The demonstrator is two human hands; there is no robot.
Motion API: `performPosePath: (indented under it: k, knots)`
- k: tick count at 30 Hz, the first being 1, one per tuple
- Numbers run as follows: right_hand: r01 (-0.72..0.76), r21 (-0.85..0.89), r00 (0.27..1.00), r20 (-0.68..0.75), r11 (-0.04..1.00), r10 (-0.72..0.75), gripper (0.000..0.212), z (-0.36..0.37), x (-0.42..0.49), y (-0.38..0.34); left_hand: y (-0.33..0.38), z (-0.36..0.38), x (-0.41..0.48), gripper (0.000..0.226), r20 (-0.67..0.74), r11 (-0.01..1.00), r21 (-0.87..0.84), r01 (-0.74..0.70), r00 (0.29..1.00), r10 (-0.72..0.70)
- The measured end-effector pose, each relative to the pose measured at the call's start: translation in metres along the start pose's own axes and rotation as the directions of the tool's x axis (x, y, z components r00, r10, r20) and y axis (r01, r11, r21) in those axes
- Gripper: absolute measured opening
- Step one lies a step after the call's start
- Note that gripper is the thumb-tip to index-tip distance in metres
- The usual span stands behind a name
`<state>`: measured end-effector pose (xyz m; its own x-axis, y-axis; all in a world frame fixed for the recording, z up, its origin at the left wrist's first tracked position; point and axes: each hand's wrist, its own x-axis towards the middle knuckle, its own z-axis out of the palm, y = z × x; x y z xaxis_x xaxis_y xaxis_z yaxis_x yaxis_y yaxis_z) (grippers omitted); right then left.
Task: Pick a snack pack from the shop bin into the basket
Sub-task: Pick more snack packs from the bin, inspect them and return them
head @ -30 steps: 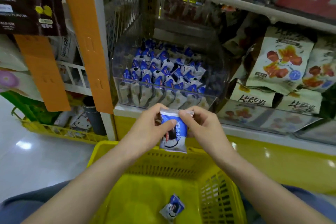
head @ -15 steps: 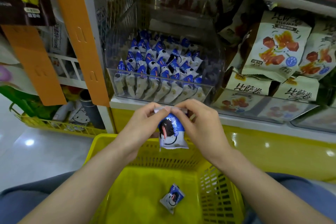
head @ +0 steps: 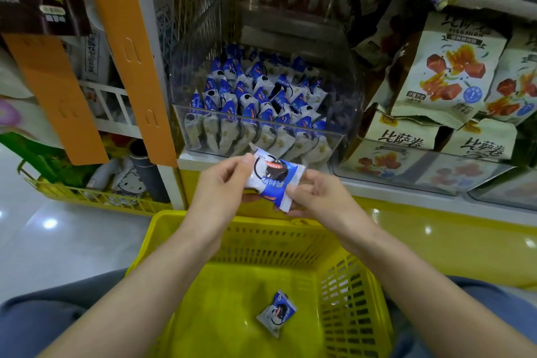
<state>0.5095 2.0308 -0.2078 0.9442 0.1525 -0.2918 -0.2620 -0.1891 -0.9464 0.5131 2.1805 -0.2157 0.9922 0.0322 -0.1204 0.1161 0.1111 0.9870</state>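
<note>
A shiny floor lies at 9 o'clock. The shelf fills the top. At 6 o'clock sits the yellow basket, with a second pack inside. Above it, below the clear bin, the left hand and right hand pinch a snack pack with their fingers.

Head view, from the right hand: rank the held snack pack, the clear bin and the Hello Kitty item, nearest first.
1. Held snack pack: pinched by the right hand, at its left.
2. Clear bin: just ahead, on the shelf.
3. Hello Kitty item: far left, in the low yellow basket.
</note>
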Motion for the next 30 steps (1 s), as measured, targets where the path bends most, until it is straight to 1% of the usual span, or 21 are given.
performPosePath:
  k: [2,3,4,5,7,9,10,11,12,14,15,16,18,21,24,25,26,27,28,30]
  knots:
    - [-0.029,-0.064,0.998,0.057,0.998,0.033,0.018,-0.003,-0.001,-0.001,-0.001,-0.003,0.002,0.031,0.017,0.999,0.012,0.042,0.999,-0.042]
    - [-0.038,-0.101,0.995,0.089,0.994,0.047,0.02,-0.004,-0.002,-0.001,-0.002,-0.004,0.004,0.033,0.011,0.998,0.047,0.037,0.999,-0.037]
    - [-0.029,-0.146,0.993,0.112,0.989,0.046,0.024,-0.005,-0.003,-0.001,-0.003,-0.004,0.004,0.034,-0.001,0.994,0.105,0.002,1.0,-0.002]
    - [-0.001,-0.198,0.993,0.118,0.98,0.025,0.03,-0.005,-0.003,-0.001,-0.004,-0.005,0.005,0.034,-0.004,0.98,0.191,-0.063,0.998,0.065]
    - [0.086,-0.293,0.993,0.1,0.952,-0.059,0.04,-0.002,-0.003,-0.001,-0.006,-0.005,0.005,0.033,0.049,0.893,0.392,-0.219,0.975,0.218]
    - [0.143,-0.309,0.989,0.089,0.94,-0.121,0.036,0.002,-0.003,-0.001,-0.006,-0.004,0.002,0.035,0.118,0.803,0.513,-0.302,0.952,0.282]
    - [0.156,-0.294,0.987,0.083,0.943,-0.137,0.032,0.004,-0.003,-0.001,-0.007,-0.004,0.001,0.034,0.133,0.793,0.527,-0.305,0.951,0.278]
    - [0.165,-0.285,0.986,0.071,0.944,-0.151,0.028,0.004,-0.003,-0.001,-0.008,-0.003,0.001,0.03,0.131,0.811,0.511,-0.285,0.958,0.254]
    - [0.166,-0.281,0.986,0.051,0.945,-0.158,0.025,0.003,-0.002,-0.001,-0.009,-0.002,0.002,0.025,0.11,0.853,0.462,-0.242,0.97,0.216]
    - [0.138,-0.245,0.99,-0.001,0.96,-0.143,0.02,0.001,-0.001,0.0,-0.007,-0.001,0.003,0.017,0.066,0.949,0.29,-0.126,0.992,0.111]
    - [0.118,-0.212,0.992,-0.018,0.97,-0.124,0.021,0.001,-0.001,0.0,-0.005,-0.001,0.003,0.014,0.056,0.969,0.23,-0.091,0.995,0.08]
    - [0.109,-0.181,0.993,-0.028,0.977,-0.116,0.023,0.002,0.0,0.001,-0.003,-0.001,0.003,0.013,0.055,0.973,0.213,-0.088,0.995,0.078]
    - [0.145,-0.17,0.986,-0.053,0.975,-0.156,0.021,0.004,0.001,0.004,-0.003,-0.002,0.003,0.014,0.073,0.957,0.257,-0.134,0.99,0.119]
    - [0.255,-0.279,0.952,-0.093,0.926,-0.29,0.006,0.006,0.002,0.005,-0.004,-0.001,0.001,0.018,0.136,0.916,0.341,-0.21,0.975,0.173]
    - [0.305,-0.351,0.926,-0.11,0.885,-0.362,0.012,0.002,0.003,0.006,-0.006,0.002,0.0,0.018,0.168,0.889,0.389,-0.242,0.967,0.19]
    - [0.33,-0.38,0.912,-0.109,0.864,-0.396,0.013,0.002,0.003,0.005,-0.006,0.002,0.0,0.018,0.166,0.891,0.386,-0.24,0.968,0.189]
    - [0.368,-0.436,0.887,-0.102,0.821,-0.451,0.012,0.002,0.002,0.005,-0.007,0.002,0.0,0.019,0.16,0.898,0.375,-0.229,0.971,0.18]
    - [0.411,-0.518,0.85,-0.08,0.75,-0.521,0.011,0.003,0.001,0.005,-0.007,0.002,0.002,0.02,0.155,0.907,0.363,-0.213,0.974,0.167]
    - [0.45,-0.607,0.806,-0.039,0.655,-0.59,0.009,0.003,-0.001,0.004,-0.007,0.002,0.003,0.021,0.155,0.917,0.348,-0.195,0.977,0.15]
    - [0.483,-0.743,0.736,0.058,0.464,-0.674,0.012,0.002,-0.003,0.004,-0.009,0.001,0.005,0.022,0.165,0.937,0.314,-0.155,0.98,0.107]
